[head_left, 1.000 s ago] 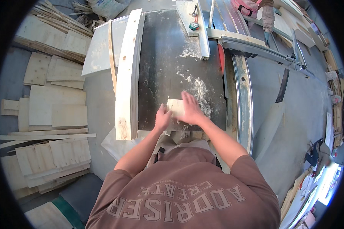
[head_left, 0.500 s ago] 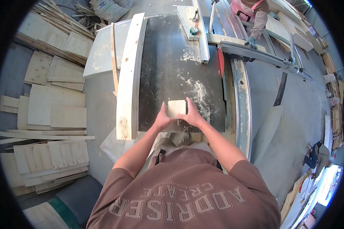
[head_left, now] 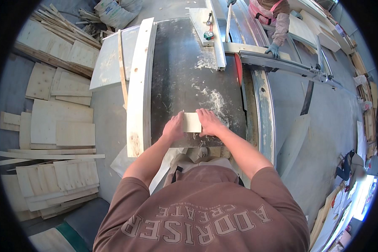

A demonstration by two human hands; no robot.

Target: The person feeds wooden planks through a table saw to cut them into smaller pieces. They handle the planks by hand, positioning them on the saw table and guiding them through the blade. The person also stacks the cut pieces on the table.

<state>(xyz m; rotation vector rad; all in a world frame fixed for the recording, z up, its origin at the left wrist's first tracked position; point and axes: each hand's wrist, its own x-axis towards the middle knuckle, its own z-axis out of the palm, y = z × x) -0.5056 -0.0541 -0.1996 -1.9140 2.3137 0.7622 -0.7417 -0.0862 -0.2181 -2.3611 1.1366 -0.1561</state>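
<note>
A small, pale rectangular piece of wood (head_left: 192, 122) is held near the front edge of a dark saw table (head_left: 176, 75). My left hand (head_left: 174, 127) grips its left side, and my right hand (head_left: 209, 122) has its fingers curled over the right side. Whether it is one block or a small stack, I cannot tell from above. Sawdust and shavings lie on the table just beyond my hands. Further right stands a red blade guard (head_left: 239, 69), apart from both hands.
A long pale stack of planks (head_left: 138, 88) runs along the table's left side. Across the far right, a co-worker's gloved hand (head_left: 273, 51) rests on a board at the metal crosscut fence (head_left: 290, 65). Stacked plywood sheets (head_left: 63, 122) cover the floor at left.
Both hands have closed in on the wood's sides; the right fingers now wrap over its edge. The wood has shifted slightly left. My view has turned a little.
</note>
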